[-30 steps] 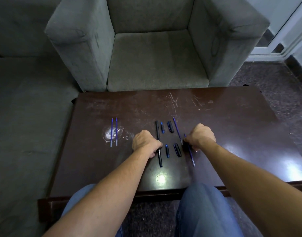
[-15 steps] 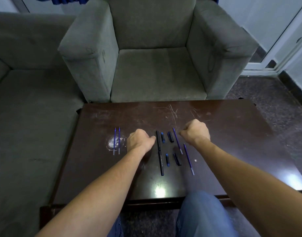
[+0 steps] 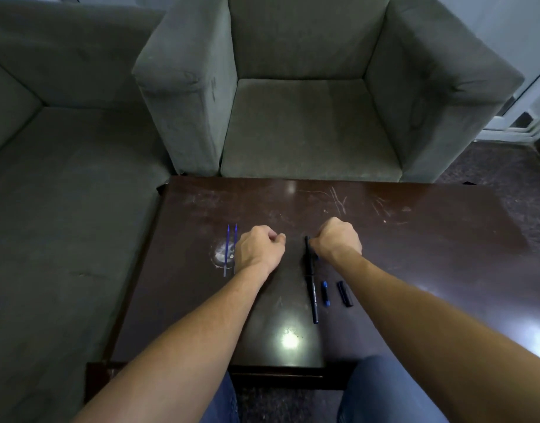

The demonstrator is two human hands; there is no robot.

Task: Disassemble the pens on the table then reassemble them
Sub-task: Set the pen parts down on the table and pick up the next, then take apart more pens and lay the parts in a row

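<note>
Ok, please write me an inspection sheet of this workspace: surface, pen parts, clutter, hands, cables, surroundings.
Surface: dark wooden table, scratched, a whitish smudge at left, lamp glare near the front edge.
Job's things: long black pen barrel; short blue piece and short black piece beside it; two blue refills at left.
Clutter: nothing seen.
Hands: left hand closed, contents hidden; right hand closed at the barrel's far end, grip unclear.
Cables: nothing seen.
Surroundings: grey armchair, grey sofa, dark floor.
</note>
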